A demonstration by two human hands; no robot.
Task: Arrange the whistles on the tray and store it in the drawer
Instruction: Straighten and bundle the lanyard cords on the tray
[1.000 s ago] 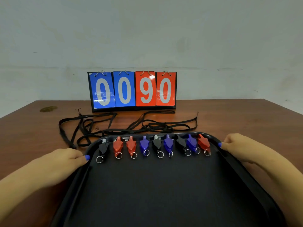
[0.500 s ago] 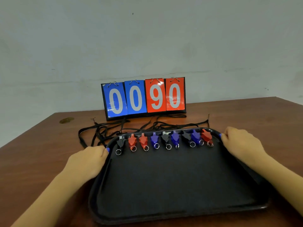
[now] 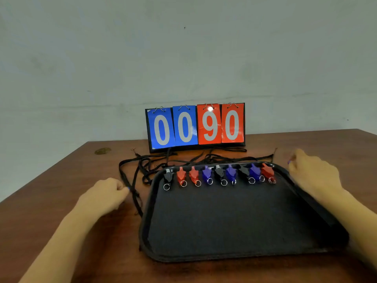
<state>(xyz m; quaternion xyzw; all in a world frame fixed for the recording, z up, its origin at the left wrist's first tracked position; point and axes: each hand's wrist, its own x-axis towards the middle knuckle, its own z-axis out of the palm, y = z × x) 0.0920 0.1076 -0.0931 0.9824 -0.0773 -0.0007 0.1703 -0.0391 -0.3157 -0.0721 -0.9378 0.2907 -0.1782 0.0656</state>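
Both hands (image 3: 106, 196) now off tray (image 3: 234, 257).

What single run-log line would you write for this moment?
tray: on table, nine whistles rowed at far edge | left hand: off tray, holding nothing | right hand: off tray | drawer: unseen

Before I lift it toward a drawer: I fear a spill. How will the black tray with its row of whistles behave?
The black tray looks flat and stiff, so it will probably lift level. Its rim seems low, and the whistles lie loose along the far edge; a tilt may slide them. Both hands are off it.
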